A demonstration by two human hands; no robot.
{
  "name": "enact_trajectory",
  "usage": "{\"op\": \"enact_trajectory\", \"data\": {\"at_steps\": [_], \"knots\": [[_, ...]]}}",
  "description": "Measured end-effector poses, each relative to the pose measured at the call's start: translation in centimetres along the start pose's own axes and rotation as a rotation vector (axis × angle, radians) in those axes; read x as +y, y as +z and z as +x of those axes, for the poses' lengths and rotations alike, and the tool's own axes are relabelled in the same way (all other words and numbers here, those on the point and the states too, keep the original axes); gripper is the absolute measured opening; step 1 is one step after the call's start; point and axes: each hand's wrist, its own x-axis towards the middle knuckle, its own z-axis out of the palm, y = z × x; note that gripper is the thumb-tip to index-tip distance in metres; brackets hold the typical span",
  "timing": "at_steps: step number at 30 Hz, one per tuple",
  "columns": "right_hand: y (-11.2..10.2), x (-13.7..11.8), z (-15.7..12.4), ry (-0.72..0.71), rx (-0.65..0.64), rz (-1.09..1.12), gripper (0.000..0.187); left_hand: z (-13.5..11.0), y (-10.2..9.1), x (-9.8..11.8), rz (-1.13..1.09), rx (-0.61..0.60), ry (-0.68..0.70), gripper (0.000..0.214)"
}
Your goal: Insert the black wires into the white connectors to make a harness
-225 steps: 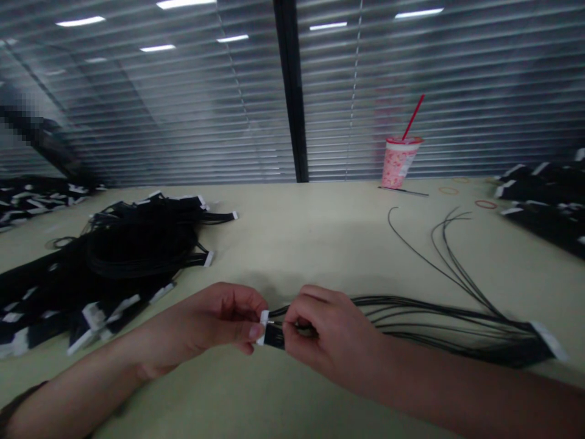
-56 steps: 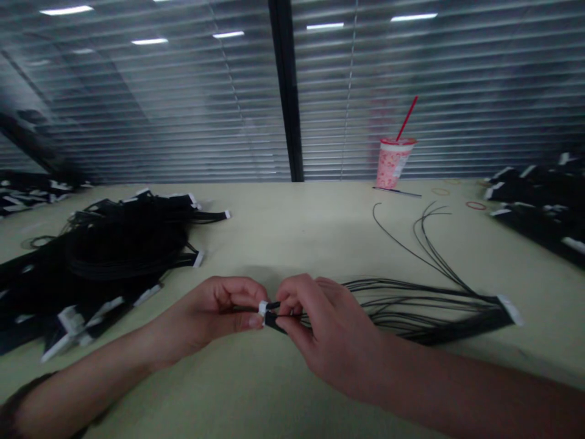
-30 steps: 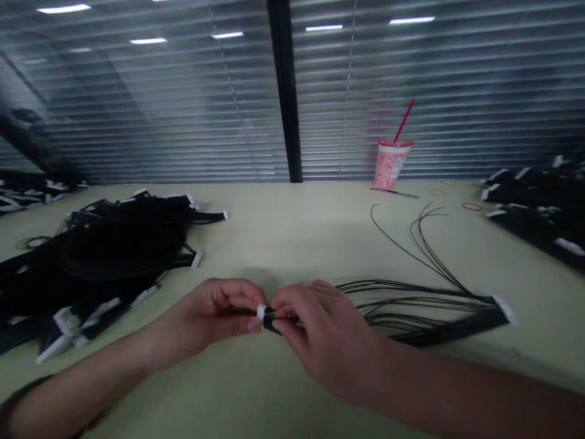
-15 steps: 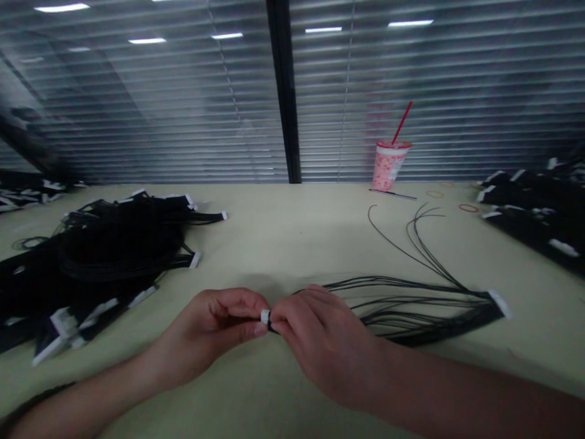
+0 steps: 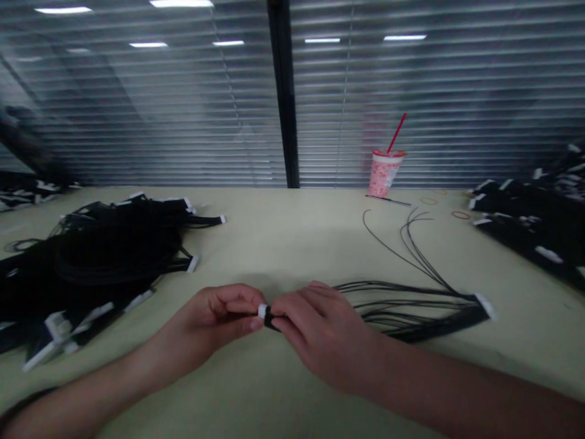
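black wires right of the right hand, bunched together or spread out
Spread out: the table shows between black wires beside the right hand, though they bunch near the white end piece. Under the fingers, cannot tell.

A pink patterned drink cup [image 5: 382, 177] with a red straw [image 5: 397, 133] stands at the far edge of the pale table [image 5: 292, 228], right of centre. A thin pen-like stick [image 5: 389, 200] lies at its base, with a red ring [image 5: 460, 218] farther right. Behind, a dark post [image 5: 284, 91] divides slatted blinds [image 5: 183, 134]. Black cable bundles with white connectors form a left heap [image 5: 119, 250] and a right heap [image 5: 525, 235].
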Motion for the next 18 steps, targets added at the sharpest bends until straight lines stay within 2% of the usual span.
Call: {"op": "enact_trajectory", "data": {"at_steps": [7, 13, 15, 18], "knots": [[0.1, -0.1, 0.1, 0.085, 0.014, 0.103, 0.007, 0.0, -0.8, -0.2, -0.076, -0.065, -0.044, 0.01], [0.1, -0.2, 0.2, 0.124, 0.024, 0.158, 0.004, 0.2, -0.8, -0.2, -0.124, -0.075, -0.066, 0.009], [0.2, 0.0, 0.1, 0.141, 0.012, 0.151, 0.004, 0.2, -0.9, -0.1, -0.11, -0.044, -0.069, 0.011], [0.6, 0.9, 0.0, 0.214, -0.021, 0.126, 0.008, 0.2, -1.3, 0.3, -0.048, 0.076, -0.067, 0.012]]}}
